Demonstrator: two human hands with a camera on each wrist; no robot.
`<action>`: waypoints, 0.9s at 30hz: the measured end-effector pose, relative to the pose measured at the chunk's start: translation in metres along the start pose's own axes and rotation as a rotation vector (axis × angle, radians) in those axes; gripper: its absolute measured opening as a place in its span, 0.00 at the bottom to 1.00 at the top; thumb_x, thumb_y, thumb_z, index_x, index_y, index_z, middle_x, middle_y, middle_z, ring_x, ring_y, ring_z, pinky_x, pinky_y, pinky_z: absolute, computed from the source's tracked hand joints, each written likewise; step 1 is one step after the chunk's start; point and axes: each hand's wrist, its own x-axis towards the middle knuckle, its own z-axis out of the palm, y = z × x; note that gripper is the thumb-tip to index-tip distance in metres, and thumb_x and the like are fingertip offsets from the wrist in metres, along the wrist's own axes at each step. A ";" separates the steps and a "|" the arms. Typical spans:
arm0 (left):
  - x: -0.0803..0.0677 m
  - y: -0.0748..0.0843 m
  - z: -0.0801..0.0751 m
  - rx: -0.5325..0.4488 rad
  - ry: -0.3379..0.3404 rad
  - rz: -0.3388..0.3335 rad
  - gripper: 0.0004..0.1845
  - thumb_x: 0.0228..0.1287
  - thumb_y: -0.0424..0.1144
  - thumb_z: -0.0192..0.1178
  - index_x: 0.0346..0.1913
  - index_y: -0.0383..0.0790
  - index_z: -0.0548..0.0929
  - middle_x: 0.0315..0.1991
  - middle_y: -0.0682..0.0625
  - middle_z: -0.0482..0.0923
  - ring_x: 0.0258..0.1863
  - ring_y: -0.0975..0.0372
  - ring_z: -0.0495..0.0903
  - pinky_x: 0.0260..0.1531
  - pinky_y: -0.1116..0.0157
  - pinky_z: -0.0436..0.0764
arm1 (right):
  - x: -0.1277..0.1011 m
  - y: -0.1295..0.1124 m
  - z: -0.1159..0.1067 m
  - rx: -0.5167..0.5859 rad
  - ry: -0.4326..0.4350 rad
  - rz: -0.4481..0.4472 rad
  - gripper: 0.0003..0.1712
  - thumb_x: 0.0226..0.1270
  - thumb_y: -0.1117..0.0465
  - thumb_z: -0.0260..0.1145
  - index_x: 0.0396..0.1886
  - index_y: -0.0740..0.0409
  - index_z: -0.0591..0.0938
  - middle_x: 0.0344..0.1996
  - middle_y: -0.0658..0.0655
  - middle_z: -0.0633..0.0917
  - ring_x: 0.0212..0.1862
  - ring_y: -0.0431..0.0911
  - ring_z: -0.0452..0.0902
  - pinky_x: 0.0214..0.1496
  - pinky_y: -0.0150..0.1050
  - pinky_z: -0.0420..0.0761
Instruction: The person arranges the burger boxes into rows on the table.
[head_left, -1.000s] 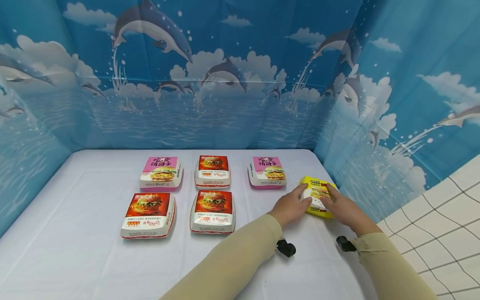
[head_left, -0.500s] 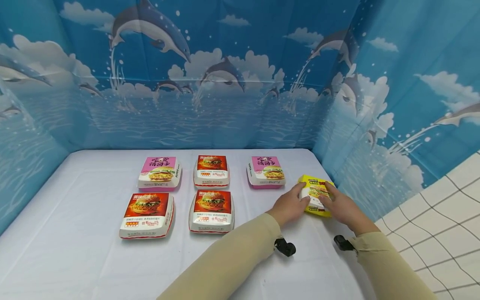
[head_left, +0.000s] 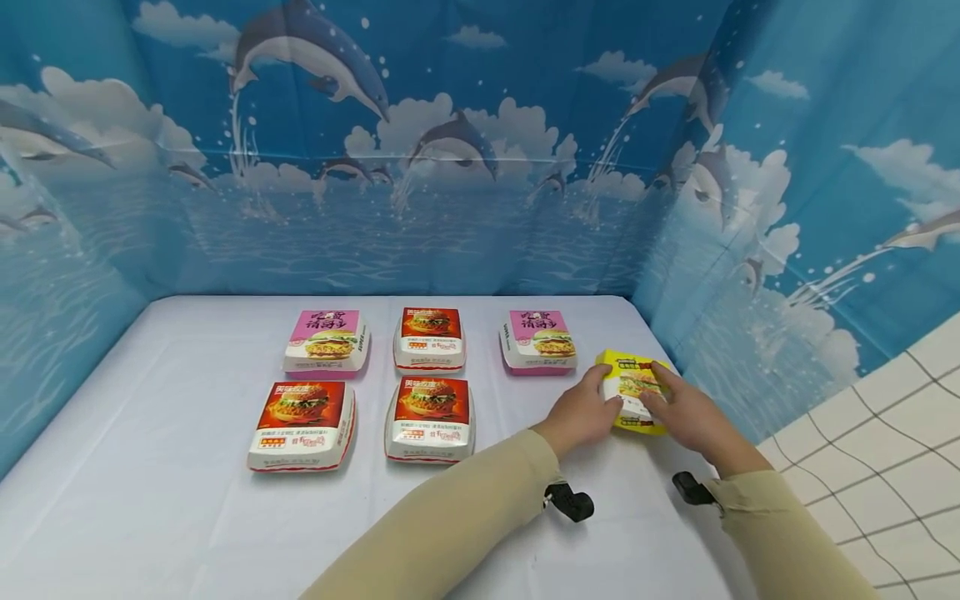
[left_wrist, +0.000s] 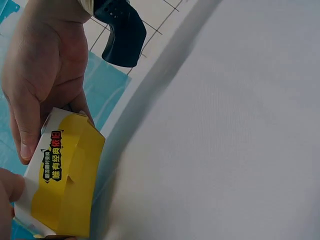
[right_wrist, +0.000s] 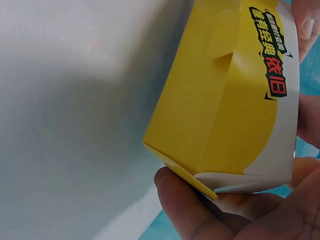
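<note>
A yellow and white burger box (head_left: 634, 396) is on the right side of the white table, between my two hands. My left hand (head_left: 583, 414) grips its left side, thumb near the front of the lid. On the other side, my right hand (head_left: 692, 421) holds the right edge with its thumb on the top. In the right wrist view, fingers (right_wrist: 182, 202) of the right hand curl at the lower end of the burger box, close over the tablecloth. The left wrist view shows the left thumb (left_wrist: 11, 185) against the lid.
To the left, burger boxes stand in two rows: a pink one (head_left: 327, 343), a red one (head_left: 430, 337) and another pink one (head_left: 538, 342) behind, two red ones (head_left: 303, 425) in front. A blue dolphin curtain (head_left: 420, 225) hangs behind and right of the table (head_left: 150, 433).
</note>
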 end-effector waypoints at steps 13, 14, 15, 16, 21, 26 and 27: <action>-0.022 0.007 -0.011 0.021 0.013 -0.070 0.30 0.77 0.56 0.59 0.78 0.69 0.63 0.73 0.55 0.75 0.53 0.61 0.78 0.60 0.56 0.79 | -0.010 -0.013 -0.003 -0.045 -0.014 -0.049 0.49 0.83 0.39 0.53 0.87 0.60 0.46 0.76 0.83 0.60 0.51 0.61 0.74 0.42 0.46 0.74; -0.023 0.007 -0.012 0.027 0.013 -0.074 0.30 0.77 0.56 0.58 0.78 0.69 0.63 0.73 0.54 0.75 0.52 0.61 0.78 0.59 0.56 0.80 | -0.010 -0.014 -0.003 -0.051 -0.016 -0.056 0.49 0.83 0.38 0.53 0.87 0.61 0.47 0.76 0.82 0.60 0.51 0.62 0.74 0.43 0.46 0.75; -0.025 0.007 -0.013 0.030 0.013 -0.080 0.30 0.77 0.56 0.58 0.78 0.69 0.63 0.72 0.54 0.76 0.52 0.60 0.78 0.57 0.56 0.80 | -0.011 -0.015 -0.002 -0.056 -0.018 -0.063 0.49 0.83 0.38 0.54 0.86 0.61 0.47 0.76 0.82 0.60 0.53 0.63 0.74 0.44 0.46 0.75; -0.027 0.008 -0.015 0.036 0.014 -0.082 0.31 0.77 0.56 0.58 0.78 0.69 0.63 0.72 0.53 0.76 0.51 0.60 0.78 0.56 0.57 0.80 | -0.011 -0.016 -0.002 -0.063 -0.019 -0.073 0.50 0.83 0.37 0.54 0.86 0.61 0.48 0.77 0.82 0.60 0.54 0.64 0.74 0.45 0.48 0.77; -0.035 0.007 -0.021 0.044 0.014 -0.091 0.31 0.77 0.56 0.58 0.78 0.67 0.63 0.70 0.51 0.78 0.48 0.60 0.78 0.51 0.58 0.79 | -0.013 -0.021 -0.001 -0.072 -0.035 -0.086 0.52 0.81 0.34 0.55 0.86 0.61 0.49 0.76 0.82 0.61 0.60 0.68 0.74 0.53 0.56 0.80; -0.040 0.004 -0.025 0.054 0.012 -0.090 0.31 0.77 0.55 0.58 0.78 0.64 0.63 0.66 0.49 0.80 0.44 0.60 0.78 0.47 0.60 0.78 | -0.014 -0.026 0.000 -0.082 -0.049 -0.072 0.52 0.79 0.34 0.57 0.86 0.60 0.51 0.76 0.81 0.62 0.59 0.67 0.74 0.53 0.57 0.80; -0.041 0.004 -0.025 0.056 0.012 -0.091 0.31 0.77 0.55 0.58 0.78 0.63 0.62 0.65 0.48 0.80 0.44 0.60 0.78 0.46 0.60 0.78 | -0.014 -0.027 0.000 -0.082 -0.049 -0.066 0.52 0.79 0.33 0.57 0.86 0.59 0.52 0.76 0.81 0.63 0.59 0.67 0.74 0.53 0.57 0.80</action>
